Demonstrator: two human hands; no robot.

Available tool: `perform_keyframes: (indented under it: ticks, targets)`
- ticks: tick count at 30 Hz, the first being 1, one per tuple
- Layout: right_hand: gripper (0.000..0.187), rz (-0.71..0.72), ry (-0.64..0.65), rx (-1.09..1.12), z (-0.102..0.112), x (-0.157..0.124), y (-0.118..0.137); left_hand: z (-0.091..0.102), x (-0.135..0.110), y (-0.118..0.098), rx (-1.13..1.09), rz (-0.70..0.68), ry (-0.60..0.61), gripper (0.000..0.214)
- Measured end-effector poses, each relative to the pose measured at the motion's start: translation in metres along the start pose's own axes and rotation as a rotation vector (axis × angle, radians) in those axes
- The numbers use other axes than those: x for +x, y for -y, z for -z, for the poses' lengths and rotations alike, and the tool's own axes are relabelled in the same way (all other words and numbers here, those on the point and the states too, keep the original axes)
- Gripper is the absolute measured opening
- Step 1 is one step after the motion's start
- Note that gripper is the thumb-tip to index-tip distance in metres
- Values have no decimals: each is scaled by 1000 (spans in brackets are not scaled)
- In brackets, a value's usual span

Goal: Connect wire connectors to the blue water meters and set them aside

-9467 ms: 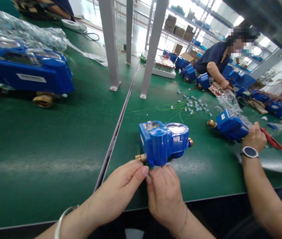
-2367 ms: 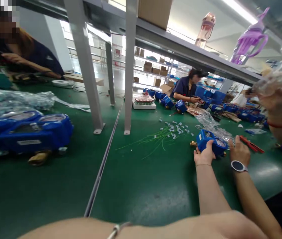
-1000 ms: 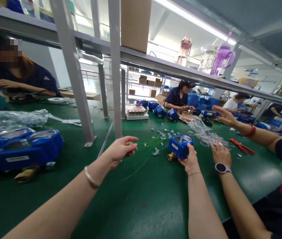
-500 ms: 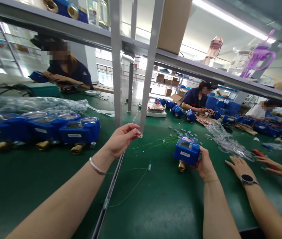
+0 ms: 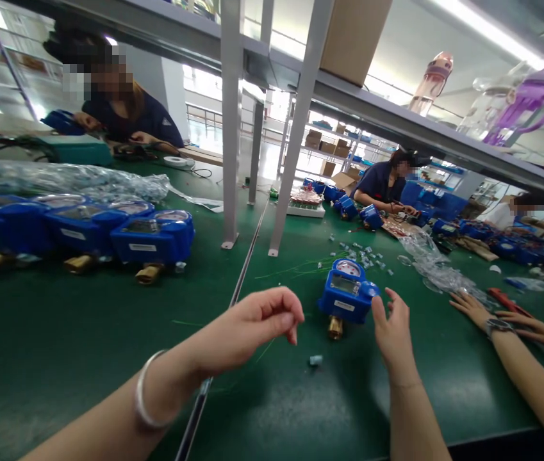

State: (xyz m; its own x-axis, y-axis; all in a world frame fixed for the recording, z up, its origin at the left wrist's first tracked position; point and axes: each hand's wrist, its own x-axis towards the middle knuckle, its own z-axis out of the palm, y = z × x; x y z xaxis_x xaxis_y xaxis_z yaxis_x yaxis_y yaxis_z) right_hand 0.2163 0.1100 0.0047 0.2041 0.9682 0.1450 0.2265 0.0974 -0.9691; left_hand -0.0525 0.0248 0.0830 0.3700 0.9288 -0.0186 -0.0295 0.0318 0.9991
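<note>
A blue water meter (image 5: 345, 301) with a round dial, a small display window and a brass pipe end stands on the green table. Just to its right is my right hand (image 5: 393, 330), fingers apart, the thumb near the meter's round blue cap. My left hand (image 5: 264, 326), a silver bangle at its wrist, hovers left of the meter with curled fingers and the thumb against them; what they hold, if anything, is hidden. A small pale-blue seal (image 5: 316, 360) is in front of the meter. Thin green wire (image 5: 264, 351) shows below my left hand.
Several blue meters (image 5: 151, 240) line the left side, near plastic wrap (image 5: 74, 179). Loose seals (image 5: 361, 253) and green wires lie behind the meter. Shelf posts (image 5: 295, 141) rise ahead. A co-worker's hands (image 5: 473, 310) rest at right, near a red tool (image 5: 507, 301).
My right hand has let go of the water meter, which now stands slightly further left. My left hand has come nearer and to the right. The small seal appears lower and further right.
</note>
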Motion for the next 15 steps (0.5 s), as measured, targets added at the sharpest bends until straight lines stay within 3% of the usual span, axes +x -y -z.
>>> perform_keyframes:
  ticks: [2, 4, 6, 8, 11, 13, 15]
  targets:
    - [62, 150, -37, -42, 2, -36, 14, -21, -9, -6, 212, 41, 121, 11]
    - [46, 308, 167, -2, -1, -80, 25, -40, -12, -11, 401, 18, 162, 11]
    - [40, 254, 314, 120, -7, -116, 31, -57, -9, -10, 462, -21, 153, 9]
    - [31, 157, 340, 158, -9, -136, 27, -69, -5, -2, 475, -29, 110, 11]
    - [18, 185, 262, -4, 4, -132, 12, -70, -5, 29, 628, -14, -47, 16]
    - [20, 204, 158, -115, 19, -118, 0, -56, -13, 60, 836, 1, -180, 28]
    - [26, 113, -16, -133, 35, -102, -9, -32, -25, 94, 1085, 68, -240, 48]
